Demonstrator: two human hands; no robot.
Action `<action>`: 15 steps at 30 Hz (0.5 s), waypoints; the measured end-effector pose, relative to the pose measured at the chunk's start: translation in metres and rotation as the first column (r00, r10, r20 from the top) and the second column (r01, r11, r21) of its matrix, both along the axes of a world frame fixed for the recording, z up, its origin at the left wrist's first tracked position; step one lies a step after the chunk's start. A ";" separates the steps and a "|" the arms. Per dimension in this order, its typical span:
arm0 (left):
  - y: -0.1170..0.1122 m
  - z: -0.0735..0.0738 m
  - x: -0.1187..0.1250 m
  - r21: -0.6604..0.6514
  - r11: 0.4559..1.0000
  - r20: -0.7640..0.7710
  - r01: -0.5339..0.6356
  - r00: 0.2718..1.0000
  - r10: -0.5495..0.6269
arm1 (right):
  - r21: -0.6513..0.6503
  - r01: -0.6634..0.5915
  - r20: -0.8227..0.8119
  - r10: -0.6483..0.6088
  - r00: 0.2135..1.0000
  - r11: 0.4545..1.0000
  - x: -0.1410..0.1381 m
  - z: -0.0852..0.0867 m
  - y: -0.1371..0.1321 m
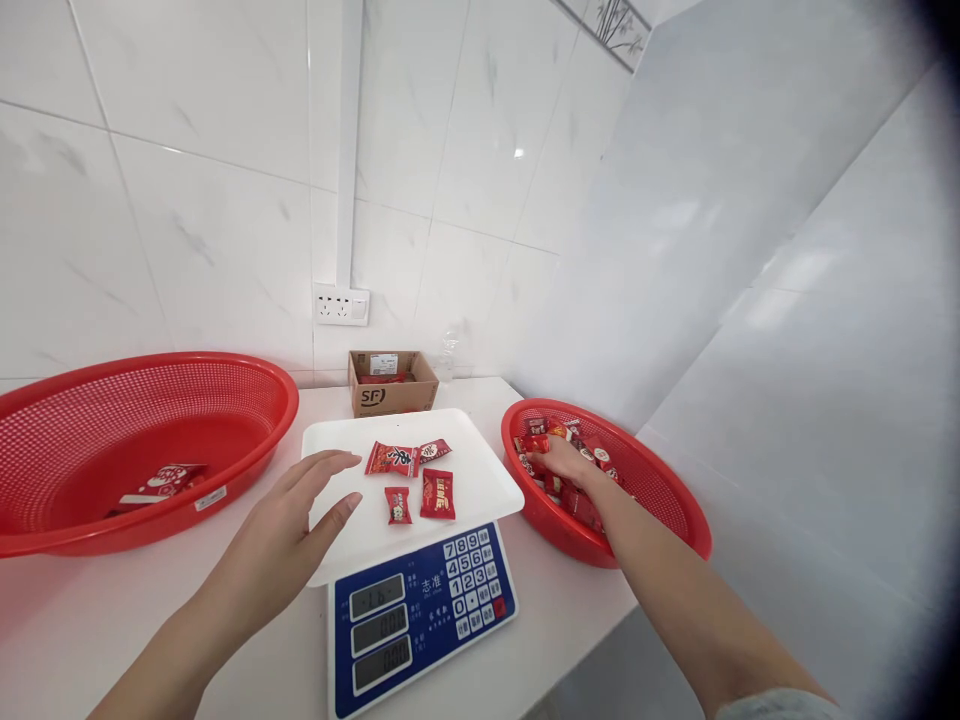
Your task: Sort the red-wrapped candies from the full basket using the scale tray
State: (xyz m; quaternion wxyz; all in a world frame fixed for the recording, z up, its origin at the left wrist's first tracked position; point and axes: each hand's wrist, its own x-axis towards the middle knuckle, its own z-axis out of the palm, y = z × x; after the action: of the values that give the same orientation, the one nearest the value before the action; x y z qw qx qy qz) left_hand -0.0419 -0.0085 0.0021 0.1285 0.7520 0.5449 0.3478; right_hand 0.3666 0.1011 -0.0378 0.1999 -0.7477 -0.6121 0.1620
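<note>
My left hand (296, 515) hovers over the left edge of the white weighing tray (457, 440), thumb and fingers apart, holding nothing. Several small red snack packets lie on that tray, among them a larger packet (392, 459) and a square one (437, 495). The tray sits on an electronic scale (424, 615) with a blue keypad panel. My right hand (559, 458) reaches into the right red basket (671, 490), its fingers closed on a red snack packet (535, 443). More wrapped snacks lie around it there; my hand and forearm hide some of them.
At left stands a larger red basket (259, 425) with a few red and white packets (169, 482) at its bottom. A small cardboard box (394, 398) with red contents is behind the scale, beside a clear plastic bottle (448, 355). Tiled walls border the white table (480, 393).
</note>
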 end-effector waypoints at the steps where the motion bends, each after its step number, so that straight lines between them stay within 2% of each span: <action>1: 0.000 0.000 0.000 0.002 1.000 0.001 -0.002 1.000 0.002 | -0.010 -0.005 -0.034 0.005 0.999 1.000 0.000 0.002 -0.001; 6: -0.001 0.001 -0.001 0.016 1.000 -0.007 -0.009 1.000 0.009 | 0.003 0.011 -0.121 -0.010 0.993 1.000 -0.005 0.009 -0.004; 15: -0.004 0.005 -0.001 0.027 1.000 -0.010 -0.002 1.000 0.003 | 0.139 0.156 -0.076 -0.146 0.986 0.978 -0.008 0.015 -0.004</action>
State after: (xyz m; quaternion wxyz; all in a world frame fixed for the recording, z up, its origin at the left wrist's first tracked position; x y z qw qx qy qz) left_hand -0.0433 -0.0122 0.0070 0.1152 0.7547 0.5417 0.3517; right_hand 0.3583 0.0974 -0.0224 0.2852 -0.7700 -0.5568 0.1258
